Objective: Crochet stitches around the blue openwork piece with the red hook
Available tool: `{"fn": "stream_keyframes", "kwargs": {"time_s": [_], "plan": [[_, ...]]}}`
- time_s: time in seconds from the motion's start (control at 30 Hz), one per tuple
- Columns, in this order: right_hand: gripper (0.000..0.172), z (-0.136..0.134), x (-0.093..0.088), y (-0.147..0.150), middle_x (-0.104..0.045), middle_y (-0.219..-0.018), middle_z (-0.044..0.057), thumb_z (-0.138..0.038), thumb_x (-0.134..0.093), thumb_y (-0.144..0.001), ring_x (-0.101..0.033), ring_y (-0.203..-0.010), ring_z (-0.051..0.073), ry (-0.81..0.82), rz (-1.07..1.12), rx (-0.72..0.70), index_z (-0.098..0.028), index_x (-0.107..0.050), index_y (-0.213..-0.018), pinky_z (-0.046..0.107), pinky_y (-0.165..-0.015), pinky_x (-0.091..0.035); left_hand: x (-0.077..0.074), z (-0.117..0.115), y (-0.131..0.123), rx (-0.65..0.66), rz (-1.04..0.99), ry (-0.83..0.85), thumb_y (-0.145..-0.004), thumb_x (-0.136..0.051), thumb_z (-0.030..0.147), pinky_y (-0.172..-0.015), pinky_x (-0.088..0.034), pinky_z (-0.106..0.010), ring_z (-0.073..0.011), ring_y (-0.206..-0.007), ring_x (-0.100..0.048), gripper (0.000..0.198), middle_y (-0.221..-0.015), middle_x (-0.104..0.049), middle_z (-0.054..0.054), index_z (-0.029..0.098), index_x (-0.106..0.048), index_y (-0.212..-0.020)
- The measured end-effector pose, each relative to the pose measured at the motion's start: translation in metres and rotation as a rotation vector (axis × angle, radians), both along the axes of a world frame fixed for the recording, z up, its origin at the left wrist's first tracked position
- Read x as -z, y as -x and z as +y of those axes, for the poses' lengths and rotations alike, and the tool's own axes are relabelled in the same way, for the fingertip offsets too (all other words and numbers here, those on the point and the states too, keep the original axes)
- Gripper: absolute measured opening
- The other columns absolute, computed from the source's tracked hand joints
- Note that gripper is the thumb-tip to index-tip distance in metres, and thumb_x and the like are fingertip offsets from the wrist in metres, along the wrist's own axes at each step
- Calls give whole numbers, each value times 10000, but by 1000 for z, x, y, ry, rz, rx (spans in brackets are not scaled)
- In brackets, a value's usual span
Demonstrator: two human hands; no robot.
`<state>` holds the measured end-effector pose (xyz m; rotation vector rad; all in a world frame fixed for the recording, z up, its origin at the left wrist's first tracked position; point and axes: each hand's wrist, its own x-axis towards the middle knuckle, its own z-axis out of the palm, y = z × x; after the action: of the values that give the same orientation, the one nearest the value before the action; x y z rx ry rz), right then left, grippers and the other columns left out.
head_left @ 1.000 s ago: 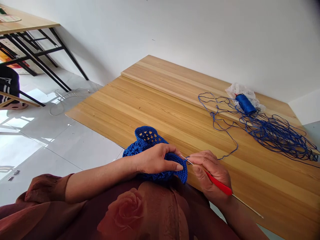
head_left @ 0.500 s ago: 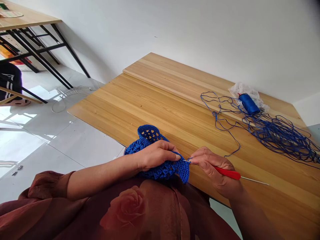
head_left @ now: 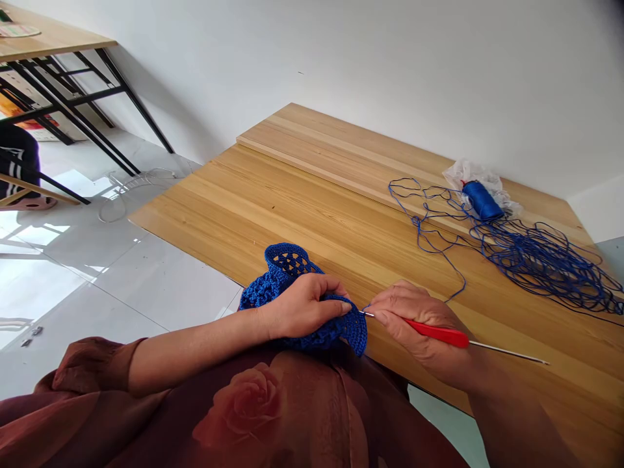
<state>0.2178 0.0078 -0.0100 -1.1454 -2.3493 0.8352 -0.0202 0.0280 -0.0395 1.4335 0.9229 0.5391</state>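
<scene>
1. A pale wooden worktop (head_left: pixel 302 208) is stretching diagonally across the view, its plank seams running lengthwise and its far edge meeting a white wall (head_left: pixel 390 71).
2. Glossy white floor tiles (head_left: pixel 160 286) are showing beyond its near-left edge and catching bright patches of light.
3. At upper left, a second wooden table (head_left: pixel 43 49) is standing on black metal legs (head_left: pixel 92 110), and a seated person's dark trouser leg (head_left: pixel 19 162) is showing beside it. A thin wire loop (head_left: pixel 136 188) is lying on the floor nearby.
4. At the far right of the worktop, a spool of blue thread (head_left: pixel 482 201) is resting on a crumpled clear plastic bag (head_left: pixel 468 175), with loose blue yarn (head_left: pixel 536 263) sprawling in tangled loops around it.
5. A blue crochet piece (head_left: pixel 287 273) is sitting at the worktop's near edge, clamped in the left hand (head_left: pixel 305 307).
6. The right hand (head_left: pixel 419 325) is pinching a red-handled crochet hook (head_left: pixel 439 334), its tip at the crochet's edge.
7. The hands are close together but not touching, with the crochet's edge between them. A brown floral blouse (head_left: pixel 238 409) is filling the foreground.
</scene>
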Motion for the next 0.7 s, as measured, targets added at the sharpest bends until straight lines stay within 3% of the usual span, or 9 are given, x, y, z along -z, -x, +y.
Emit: {"fn": "stream_keyframes", "kwargs": {"time_s": [0.2, 0.33, 0.43, 0.53, 0.63, 0.7], "plan": [[205, -13, -2, 16, -697, -794, 4, -262, -568, -985, -588, -840, 198, -229, -250, 75, -250, -653, -800, 381, -757, -377, 0, -5, -3, 38, 67, -215, -921, -591, 293, -777, -475, -242, -159, -816, -622, 182, -856, -702, -25, 142, -692, -926], [69, -22, 5, 21, -704, -889, 59, -270, -603, -956, -598, -869, 225, -437, -157, 147, -218, -645, -970, 400, -836, -435, -1, -5, -5, -13, 84, -201, -882, -669, 341, -770, -489, -247, -169, -817, -654, 212, -868, -740, -38, 140, -722, -919], [240, -24, 14, 25, -698, -948, 83, -411, -636, -935, -625, -895, 244, -286, -138, 181, -201, -612, -1049, 384, -794, -501, 1, -6, -7, -32, 23, -166, -851, -713, 322, -767, -503, -250, -173, -813, -676, 181, -858, -755, -39, 145, -736, -879], [273, -24, 21, 28, -702, -1071, 88, -436, -611, -949, -660, -942, 233, -88, -53, 159, -217, -589, -1111, 356, -770, -539, 2, -6, -9, -13, -32, -155, -827, -734, 275, -793, -510, -254, -171, -819, -682, 129, -861, -760, -32, 150, -732, -862], [322, -26, 20, 25, -685, -1209, 130, -384, -651, -918, -624, -1106, 287, -281, 2, 208, -207, -593, -1181, 434, -913, -505, 2, -5, -8, -46, 15, -167, -809, -755, 307, -765, -501, -253, -167, -796, -665, 164, -836, -749, -27, 151, -723, -850], [235, -29, 16, 21, -720, -1092, 112, -303, -689, -886, -621, -1038, 288, -445, -37, 203, -206, -638, -1095, 449, -903, -465, 3, -5, -7, -52, 37, -162, -788, -782, 347, -734, -496, -250, -167, -781, -659, 216, -824, -743, -27, 149, -720, -848]]}}
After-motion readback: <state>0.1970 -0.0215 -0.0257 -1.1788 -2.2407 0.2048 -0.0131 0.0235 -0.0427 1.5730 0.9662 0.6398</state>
